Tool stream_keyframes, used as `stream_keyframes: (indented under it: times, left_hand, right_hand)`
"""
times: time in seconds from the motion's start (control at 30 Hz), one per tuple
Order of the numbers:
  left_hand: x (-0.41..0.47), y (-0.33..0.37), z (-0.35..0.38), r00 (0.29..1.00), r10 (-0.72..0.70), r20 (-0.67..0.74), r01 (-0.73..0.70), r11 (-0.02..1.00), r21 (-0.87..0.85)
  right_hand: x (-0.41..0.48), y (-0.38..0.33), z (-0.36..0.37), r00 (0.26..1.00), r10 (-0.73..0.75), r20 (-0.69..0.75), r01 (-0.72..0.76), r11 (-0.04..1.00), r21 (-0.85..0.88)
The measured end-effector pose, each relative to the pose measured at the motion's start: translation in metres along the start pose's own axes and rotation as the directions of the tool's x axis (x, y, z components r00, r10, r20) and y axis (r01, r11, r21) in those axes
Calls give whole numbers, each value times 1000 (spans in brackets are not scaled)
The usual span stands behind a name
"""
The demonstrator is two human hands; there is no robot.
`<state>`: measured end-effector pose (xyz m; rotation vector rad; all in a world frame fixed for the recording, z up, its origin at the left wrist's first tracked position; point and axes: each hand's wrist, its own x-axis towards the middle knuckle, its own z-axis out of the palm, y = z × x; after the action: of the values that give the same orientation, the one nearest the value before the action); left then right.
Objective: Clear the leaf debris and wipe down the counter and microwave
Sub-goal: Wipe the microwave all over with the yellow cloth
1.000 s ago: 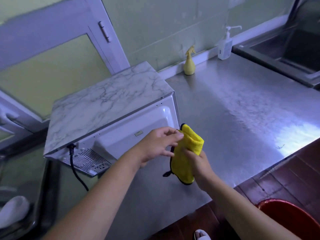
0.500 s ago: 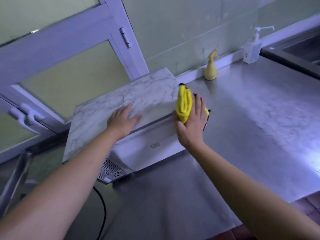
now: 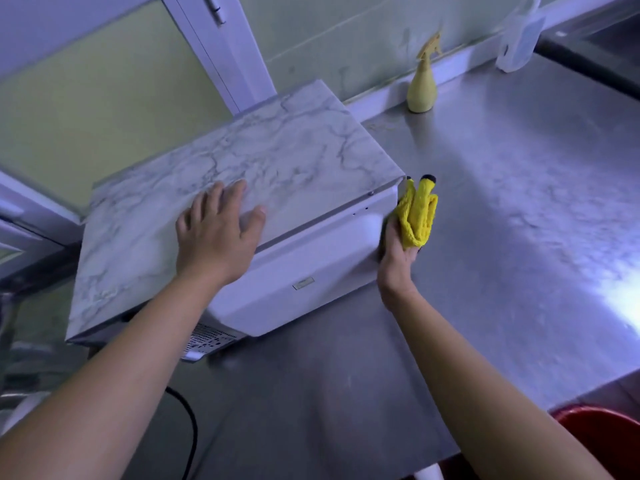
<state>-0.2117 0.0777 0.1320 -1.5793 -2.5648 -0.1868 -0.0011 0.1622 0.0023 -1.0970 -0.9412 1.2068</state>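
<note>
A: What is on the far left?

B: A window frame [image 3: 221,53] with pale yellow glass. Below it a black power cord [image 3: 188,427] curls down off the steel counter [image 3: 519,209].

A: And the microwave?

B: The microwave [image 3: 311,258] sits on the left part of the counter. It is a white box with a marble-look top [image 3: 242,174], white with grey veins. Its back faces the person, and a vent grille shows low on that side. Its long side runs from the near left up to the far right.

A: What is the left hand doing?

B: The left hand [image 3: 216,237] lies flat on the marble-look top, fingers spread wide. It holds nothing.

A: And the right hand?

B: The right hand [image 3: 398,251] is at the right end of the microwave, touching the corner. It is closed around a yellow cloth [image 3: 419,216]. The cloth is bunched up, has dark trim, and its long way points up and away.

A: What else is to the right?

B: A yellow spray bottle [image 3: 421,88] stands by the wall. Farther right is a clear pump bottle [image 3: 517,43], a bit blurry. A red bucket [image 3: 602,427] peeks in at the bottom right.
</note>
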Motion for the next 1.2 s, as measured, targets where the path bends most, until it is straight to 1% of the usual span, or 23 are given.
stream_keyframes:
  times: [0.07,0.17,0.27,0.33,0.4,0.47,0.53,0.57,0.6,0.63,0.67,0.7,0.73,0.83,0.87,0.9,0.93,0.97,1.0,1.03,1.07,1.13,1.2]
  left_hand:
    - [0,1,0,1000,3,-12,-3,1000,-7]
    - [0,1,-1,1000,2,-25,-2,1000,-12]
    - [-1,2,-3,1000,-10,-9,10,1000,-26]
    - [0,1,-4,1000,-19,1,19,999,-39]
    - [0,2,-6,1000,-25,10,26,999,-47]
    - [-1,3,-7,1000,-27,11,28,998,-48]
    - [-1,4,-8,1000,-26,6,26,999,-44]
    - [-1,4,-8,1000,-26,7,26,999,-46]
    - [-1,4,-9,1000,-28,8,28,998,-49]
    - [-2,5,-9,1000,-30,8,30,998,-53]
    - [-2,5,-9,1000,-29,5,30,998,-59]
    - [-3,6,-10,1000,-29,0,29,997,-67]
    - [-4,7,-10,999,-32,-8,31,997,-74]
    - [-4,9,-11,999,-38,-21,36,997,-74]
    - [-4,9,-11,999,-41,-18,40,997,-72]
    - [-4,10,-12,999,-46,-15,45,997,-70]
    - [-4,10,-12,999,-51,-16,50,996,-70]
    - [-4,11,-11,998,-53,-21,51,996,-70]
    - [-5,11,-11,998,-51,-27,49,996,-71]
    - [-5,10,-10,998,-50,-36,48,996,-73]
    - [-5,9,-10,998,-49,-45,46,996,-74]
    - [-5,9,-9,998,-45,-48,41,996,-73]
    - [-3,10,-11,998,-43,-44,39,995,-87]
  right_hand:
    - [0,16,-7,976,217,-33,-214,973,86]
    - [3,30,-19,897,439,52,-442,888,127]
    - [12,23,-30,850,513,124,-527,836,151]
    - [17,3,-34,851,523,47,-523,839,150]
    - [13,-22,-35,901,419,-115,-405,905,128]
    - [-7,-52,-32,968,174,-182,-162,984,79]
    - [-30,-76,-21,993,-91,-74,96,992,77]
    - [-39,-80,-13,979,-204,18,203,978,49]
    - [-47,-81,-3,947,-296,123,302,953,-34]
    - [-53,-79,8,909,-356,218,396,900,-183]
    - [-57,-75,16,890,-364,275,445,826,-346]
    - [-59,-68,22,892,-359,276,450,769,-455]
    - [-59,-61,26,898,-372,235,440,754,-488]
    - [-56,-33,26,894,-438,99,442,820,-363]
    - [-54,-22,25,906,-419,64,417,853,-313]
    - [-51,-9,21,937,-349,20,343,908,-239]
    - [-47,5,17,979,-202,-23,198,972,-126]
    - [-41,19,11,999,6,-43,-6,1000,10]
    - [-35,31,3,975,216,-44,-211,972,104]
    - [-29,40,-3,922,387,-20,-381,913,144]
    - [-25,48,-8,870,492,15,-488,859,155]
    - [-21,60,-15,816,575,53,-574,797,191]
    - [-18,60,-15,788,613,64,-602,742,295]
